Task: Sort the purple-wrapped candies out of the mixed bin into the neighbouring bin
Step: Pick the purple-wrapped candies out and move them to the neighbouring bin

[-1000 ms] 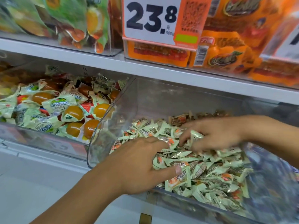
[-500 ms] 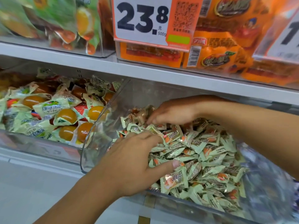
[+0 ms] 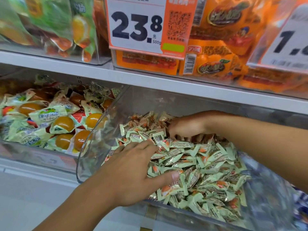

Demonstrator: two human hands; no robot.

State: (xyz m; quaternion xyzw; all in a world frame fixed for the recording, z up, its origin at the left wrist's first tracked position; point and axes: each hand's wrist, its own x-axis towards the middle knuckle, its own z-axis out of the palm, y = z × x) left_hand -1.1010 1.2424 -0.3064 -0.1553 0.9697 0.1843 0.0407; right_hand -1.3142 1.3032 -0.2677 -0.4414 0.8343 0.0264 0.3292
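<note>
A clear plastic bin (image 3: pixel 86 147) holds a heap of small pale-green wrapped candies (image 3: pixel 208 164). My left hand (image 3: pixel 133 170) lies on the front left of the heap, its fingers stretched in among the wrappers and the thumb out to the right. At the back of the bin, my right hand (image 3: pixel 185 126) reaches in with its fingertips curled down into the candies; whether they pinch one is hidden. No purple wrapper shows in this bin. Blurred purple-blue wrappers (image 3: pixel 300 202) show in the neighbouring bin at the far right edge.
Left of it stands another clear bin (image 3: pixel 33 152) of larger green packets with orange contents. A white shelf board (image 3: pixel 166 82) runs just above both bins. It carries orange snack packs (image 3: pixel 208 64) and a 23.8 price tag (image 3: pixel 138 27).
My right hand has moved from the middle of the heap to the back of the bin. My left hand has stayed on the front left of the heap.
</note>
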